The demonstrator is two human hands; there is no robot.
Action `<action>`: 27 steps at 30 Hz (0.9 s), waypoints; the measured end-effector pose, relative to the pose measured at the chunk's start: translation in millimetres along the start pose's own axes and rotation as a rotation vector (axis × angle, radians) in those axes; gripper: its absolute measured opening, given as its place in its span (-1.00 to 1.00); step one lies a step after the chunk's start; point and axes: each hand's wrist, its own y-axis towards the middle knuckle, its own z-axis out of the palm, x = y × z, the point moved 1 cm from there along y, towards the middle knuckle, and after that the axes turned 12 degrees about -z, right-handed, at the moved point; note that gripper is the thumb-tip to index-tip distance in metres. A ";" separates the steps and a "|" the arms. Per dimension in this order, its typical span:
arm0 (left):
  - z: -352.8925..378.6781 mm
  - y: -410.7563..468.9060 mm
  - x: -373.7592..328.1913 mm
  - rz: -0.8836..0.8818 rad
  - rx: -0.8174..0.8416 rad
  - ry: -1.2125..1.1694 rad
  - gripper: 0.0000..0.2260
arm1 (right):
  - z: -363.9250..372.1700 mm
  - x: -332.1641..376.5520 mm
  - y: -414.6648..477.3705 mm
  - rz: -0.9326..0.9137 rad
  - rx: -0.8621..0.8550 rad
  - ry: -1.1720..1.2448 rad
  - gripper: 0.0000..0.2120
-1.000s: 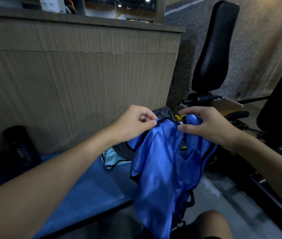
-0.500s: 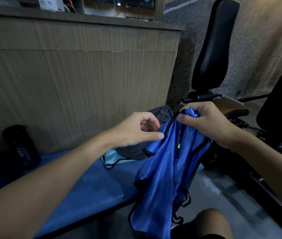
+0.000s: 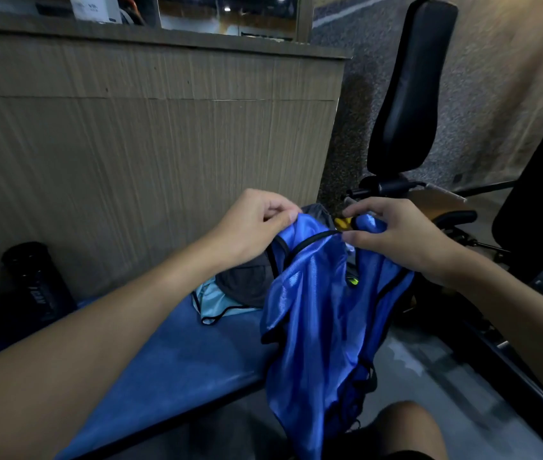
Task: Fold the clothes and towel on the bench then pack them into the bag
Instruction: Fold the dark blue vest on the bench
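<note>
Holding the shiny blue jersey (image 3: 316, 310) up by its top edge, right over the end of the bench (image 3: 170, 353).

Pinching the black-trimmed edge with the left hand (image 3: 256, 224), curling the fingers in tight. Pinching the other bunched-up corner with the right hand (image 3: 396, 237), bending the wrist down. Hanging loose past the bench edge and running out of frame at the bottom. Blocking part of a grey bundle (image 3: 246, 280) on the bench behind, touching a pale blue drawstring bag (image 3: 210, 300), giving no look inside it. Also catching something yellow (image 3: 343, 223) between the hands, too covered to make out.
</note>
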 end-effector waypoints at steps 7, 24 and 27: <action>1.1 3.6 -18.4 0.030 -0.006 -0.035 -0.92 | 22.6 28.0 -2.4 -0.089 0.059 0.270 -0.77; -18.3 -5.5 -8.5 0.019 0.156 0.141 -0.77 | 9.9 12.5 7.5 -0.217 -0.131 0.176 -0.88; -27.1 0.8 -7.6 0.030 0.043 0.143 -0.93 | 5.6 6.7 7.9 -0.179 -0.143 0.176 -0.89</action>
